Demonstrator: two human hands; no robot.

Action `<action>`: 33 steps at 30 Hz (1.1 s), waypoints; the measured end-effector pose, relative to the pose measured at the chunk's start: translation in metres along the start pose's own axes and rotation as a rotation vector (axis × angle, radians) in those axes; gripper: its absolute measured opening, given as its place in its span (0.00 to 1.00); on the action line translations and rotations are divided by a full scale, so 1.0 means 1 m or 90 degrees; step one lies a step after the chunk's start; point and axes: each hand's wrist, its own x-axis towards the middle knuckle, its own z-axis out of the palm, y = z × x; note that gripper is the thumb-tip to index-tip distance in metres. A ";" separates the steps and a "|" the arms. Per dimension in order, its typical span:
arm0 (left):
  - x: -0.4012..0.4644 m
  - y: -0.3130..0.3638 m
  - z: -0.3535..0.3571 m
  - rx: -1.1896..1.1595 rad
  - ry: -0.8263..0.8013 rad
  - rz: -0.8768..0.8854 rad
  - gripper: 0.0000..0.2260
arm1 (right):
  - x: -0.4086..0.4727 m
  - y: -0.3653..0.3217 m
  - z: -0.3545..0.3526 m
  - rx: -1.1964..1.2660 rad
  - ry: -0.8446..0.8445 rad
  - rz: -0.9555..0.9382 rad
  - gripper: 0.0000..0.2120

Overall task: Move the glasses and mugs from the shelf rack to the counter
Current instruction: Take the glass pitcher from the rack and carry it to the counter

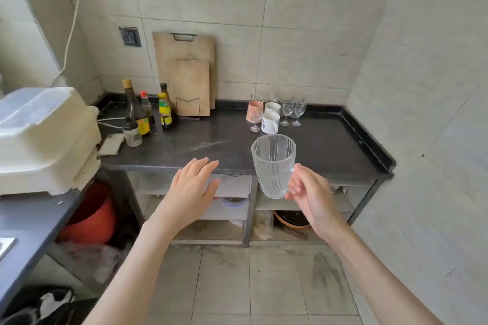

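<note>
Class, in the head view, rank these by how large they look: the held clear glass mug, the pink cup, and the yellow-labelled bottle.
1. Clear glass mug, though nearness to the camera inflates it.
2. Yellow-labelled bottle.
3. Pink cup.

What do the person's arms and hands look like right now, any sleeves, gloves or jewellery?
Both forearms are bare as far as the frame shows, with no sleeves in view. The left hand and the right hand wear no gloves. No rings, watch or bracelet show on either wrist or on the fingers that are visible.
</note>
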 end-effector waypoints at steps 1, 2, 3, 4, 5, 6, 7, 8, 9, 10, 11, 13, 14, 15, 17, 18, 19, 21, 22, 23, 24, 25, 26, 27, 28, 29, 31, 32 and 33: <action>0.022 0.004 0.006 -0.007 -0.006 0.004 0.21 | 0.018 0.000 -0.011 0.000 0.012 0.003 0.23; 0.043 0.010 0.011 -0.012 -0.014 0.011 0.21 | 0.035 0.000 -0.023 0.000 0.023 0.007 0.22; 0.064 0.016 0.017 -0.015 -0.022 0.021 0.21 | 0.051 0.000 -0.035 0.000 0.032 0.011 0.21; 0.084 0.022 0.022 -0.013 -0.030 0.031 0.21 | 0.066 0.000 -0.046 0.000 0.039 0.015 0.20; 0.104 0.027 0.029 -0.009 -0.038 0.040 0.21 | 0.081 0.002 -0.058 -0.001 0.047 0.019 0.19; 0.123 0.032 0.037 -0.005 -0.046 0.046 0.21 | 0.096 0.005 -0.071 -0.003 0.057 0.021 0.19; 0.143 0.036 0.046 -0.001 -0.053 0.047 0.21 | 0.112 0.008 -0.083 -0.004 0.066 0.024 0.20; 0.160 0.040 0.055 0.001 -0.060 0.045 0.21 | 0.128 0.012 -0.095 -0.005 0.073 0.029 0.20; 0.178 0.043 0.065 0.001 -0.068 0.042 0.21 | 0.144 0.016 -0.107 -0.005 0.078 0.035 0.20; 0.195 0.046 0.075 -0.001 -0.078 0.038 0.21 | 0.161 0.020 -0.118 -0.005 0.083 0.042 0.21; 0.212 0.049 0.086 -0.001 -0.089 0.034 0.21 | 0.179 0.024 -0.129 -0.005 0.088 0.050 0.21; 0.247 0.053 0.108 0.007 -0.109 0.019 0.21 | 0.216 0.032 -0.149 -0.011 0.089 0.069 0.21; 0.264 0.056 0.118 0.010 -0.112 0.007 0.21 | 0.233 0.036 -0.159 -0.017 0.090 0.079 0.21; 0.282 0.060 0.127 0.011 -0.111 -0.011 0.21 | 0.251 0.039 -0.169 -0.025 0.090 0.087 0.21; 0.316 0.071 0.141 0.007 -0.116 -0.040 0.21 | 0.283 0.042 -0.189 -0.039 0.089 0.111 0.20; 0.330 0.076 0.148 0.002 -0.124 -0.046 0.21 | 0.298 0.043 -0.198 -0.043 0.087 0.131 0.19; 0.346 0.082 0.157 -0.008 -0.131 -0.051 0.21 | 0.314 0.045 -0.210 -0.046 0.084 0.148 0.19; 0.365 0.090 0.172 -0.030 -0.138 -0.055 0.21 | 0.341 0.049 -0.226 -0.050 0.081 0.169 0.19; 0.374 0.091 0.181 -0.039 -0.141 -0.057 0.21 | 0.354 0.052 -0.234 -0.048 0.082 0.179 0.20; 0.381 0.090 0.191 -0.042 -0.148 -0.063 0.21 | 0.366 0.057 -0.240 -0.045 0.083 0.191 0.21; 0.387 0.088 0.201 -0.044 -0.159 -0.073 0.21 | 0.377 0.062 -0.245 -0.041 0.083 0.200 0.21; 0.391 0.085 0.210 -0.046 -0.175 -0.085 0.21 | 0.388 0.068 -0.249 -0.041 0.083 0.210 0.21; 0.396 0.080 0.220 -0.050 -0.195 -0.098 0.21 | 0.398 0.075 -0.253 -0.047 0.085 0.222 0.21; 0.401 0.074 0.228 -0.054 -0.212 -0.111 0.21 | 0.409 0.082 -0.255 -0.062 0.088 0.236 0.22; 0.406 0.068 0.236 -0.059 -0.226 -0.124 0.21 | 0.421 0.089 -0.257 -0.084 0.091 0.252 0.21; 0.411 0.060 0.242 -0.065 -0.236 -0.137 0.21 | 0.433 0.097 -0.257 -0.107 0.093 0.272 0.21; 0.423 0.043 0.254 -0.077 -0.253 -0.158 0.21 | 0.455 0.112 -0.255 -0.143 0.098 0.313 0.21; 0.430 0.034 0.259 -0.081 -0.261 -0.167 0.21 | 0.466 0.119 -0.254 -0.153 0.101 0.328 0.20; 0.438 0.024 0.265 -0.083 -0.269 -0.175 0.21 | 0.476 0.126 -0.252 -0.164 0.103 0.339 0.20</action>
